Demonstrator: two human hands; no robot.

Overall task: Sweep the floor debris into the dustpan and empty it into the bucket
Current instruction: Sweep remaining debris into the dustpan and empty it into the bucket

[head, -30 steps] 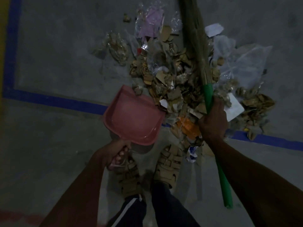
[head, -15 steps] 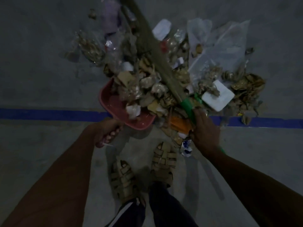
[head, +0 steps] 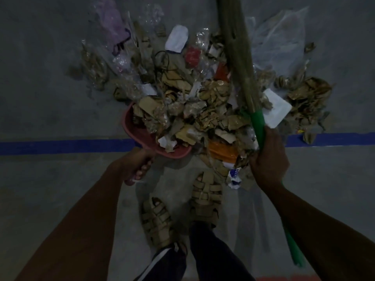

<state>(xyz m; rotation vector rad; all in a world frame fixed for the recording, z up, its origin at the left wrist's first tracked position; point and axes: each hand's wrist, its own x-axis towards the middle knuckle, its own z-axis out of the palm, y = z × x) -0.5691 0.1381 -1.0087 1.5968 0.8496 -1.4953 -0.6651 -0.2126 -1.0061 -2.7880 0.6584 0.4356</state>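
Gripping the pink dustpan [head: 140, 136] by a handle hidden in its curled fingers, the left hand [head: 135, 166] holds it low under the debris pile [head: 194, 106]. Scraps bury most of the pan. The right hand [head: 268, 159] clasps the broom [head: 239, 49] by its green handle; the bristle tips seem cut off at the top edge.

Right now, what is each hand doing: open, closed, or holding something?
Left hand: closed around the pink dustpan handle.
Right hand: closed around the green broom handle.

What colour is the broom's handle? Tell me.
Green. The broom handle, gripped by the right hand, shows in the head view, below the tan bristles.
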